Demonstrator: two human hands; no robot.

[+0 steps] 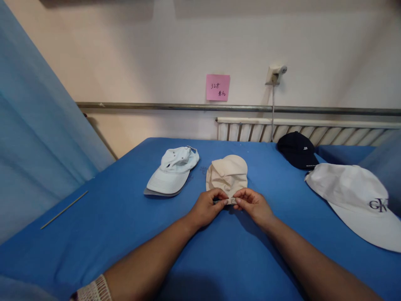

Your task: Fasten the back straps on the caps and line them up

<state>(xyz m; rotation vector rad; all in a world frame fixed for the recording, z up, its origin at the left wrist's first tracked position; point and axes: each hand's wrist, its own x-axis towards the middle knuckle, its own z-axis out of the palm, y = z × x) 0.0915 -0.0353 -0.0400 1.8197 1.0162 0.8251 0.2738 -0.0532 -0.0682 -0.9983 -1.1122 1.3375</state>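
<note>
A cream cap [227, 174] lies in the middle of the blue table [125, 217], its brim pointing away from me. My left hand [206, 207] and my right hand [253, 205] meet at the cap's near edge. Both pinch the small back strap [231, 201] between thumb and fingers. The strap's buckle is mostly covered by my fingertips.
A light blue cap [171, 172] rests left of the cream one. A dark navy cap [297, 150] and a large white cap with a logo [354, 200] lie at the right. A thin stick [64, 210] lies at the left edge. A radiator [300, 131] stands behind.
</note>
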